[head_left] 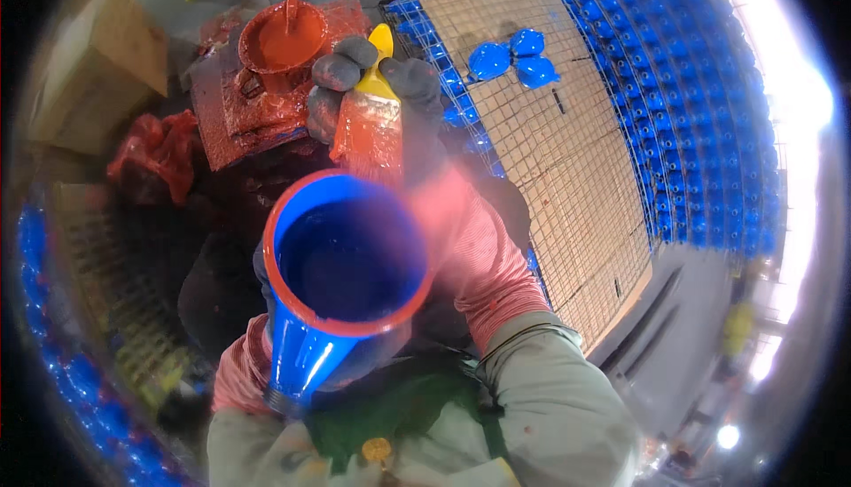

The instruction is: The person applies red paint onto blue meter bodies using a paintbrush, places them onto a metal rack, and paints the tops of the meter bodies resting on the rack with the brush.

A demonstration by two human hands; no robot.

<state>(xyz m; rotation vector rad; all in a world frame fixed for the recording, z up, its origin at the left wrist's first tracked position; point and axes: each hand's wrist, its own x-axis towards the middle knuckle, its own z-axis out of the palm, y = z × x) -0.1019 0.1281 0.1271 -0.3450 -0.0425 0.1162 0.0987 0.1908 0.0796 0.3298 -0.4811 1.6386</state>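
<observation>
Close up in the middle is a blue, glossy funnel-shaped piece (297,350) with a red rim, its wide mouth facing up. Behind it my left hand (261,265), dark-gloved and mostly hidden, holds it up; the fingers barely show. Beyond the rim, my right hand (377,79), in a dark, paint-smeared glove, is closed on a flat paintbrush (370,128) with a yellow handle. Red paint coats the bristles, which point toward me, by the far side of the rim. A pot of red paint (306,39) with a stick in it stands just left of my right hand.
Red-smeared slabs (257,119) lie under the pot, near a crumpled red bag (160,155) and a cardboard box (102,70). At right, a wire rack (558,159) over cardboard bears several blue pieces (527,57). Rows of blue pieces (691,124) stand beyond; more (71,372) line the left.
</observation>
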